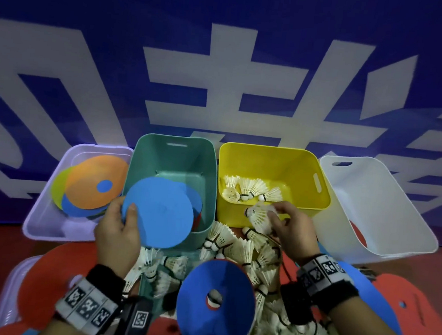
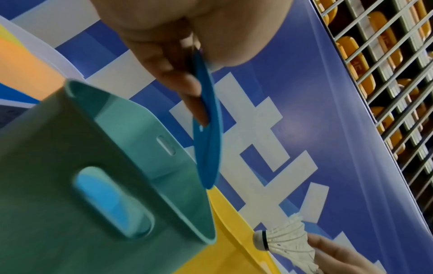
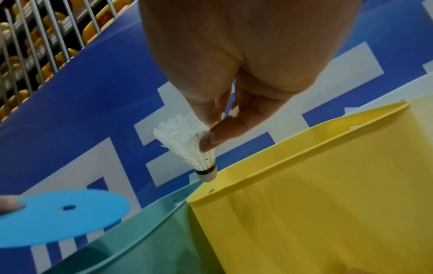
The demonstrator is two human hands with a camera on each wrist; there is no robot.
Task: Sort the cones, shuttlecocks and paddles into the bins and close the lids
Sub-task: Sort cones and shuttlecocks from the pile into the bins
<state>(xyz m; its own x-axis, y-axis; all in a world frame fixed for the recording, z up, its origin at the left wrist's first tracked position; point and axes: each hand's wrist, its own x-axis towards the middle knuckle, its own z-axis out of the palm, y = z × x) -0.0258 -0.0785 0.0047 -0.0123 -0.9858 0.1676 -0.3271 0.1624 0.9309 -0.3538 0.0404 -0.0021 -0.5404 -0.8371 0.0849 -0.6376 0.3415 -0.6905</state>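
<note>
My left hand pinches a flat blue disc cone by its near edge, thumb on top, over the front rim of the green bin. The same blue disc cone shows edge-on between fingers and thumb of my left hand. My right hand pinches a white shuttlecock above the front edge of the yellow bin; the shuttlecock hangs cork down over the yellow bin. Several shuttlecocks lie inside that bin.
A clear bin at left holds orange, yellow and blue discs. A white bin stands tilted at right. A pile of shuttlecocks, a blue cone and red and blue paddles lie near me.
</note>
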